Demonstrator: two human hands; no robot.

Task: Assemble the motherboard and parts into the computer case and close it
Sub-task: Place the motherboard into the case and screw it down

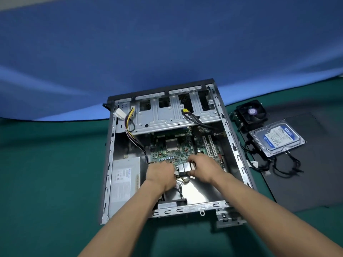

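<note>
An open computer case [111, 145] lies flat on the green table. Inside it sits the green motherboard [172, 151], its bare processor in the middle and its metal rear ports at the near edge. My left hand [160, 175] grips the board's near left edge, fingers curled under it, above a bundle of yellow and black wires. My right hand [204, 168] grips the near right edge beside the metal ports. The grey power supply [125, 179] fills the case's near left corner.
A metal drive cage [176, 115] spans the case's far end, with loose cables hanging from it. Right of the case, the black side panel [306, 182] lies flat, carrying a hard drive [277, 139], a cooler fan [252, 112] and black cables [278, 166]. A blue backdrop rises behind.
</note>
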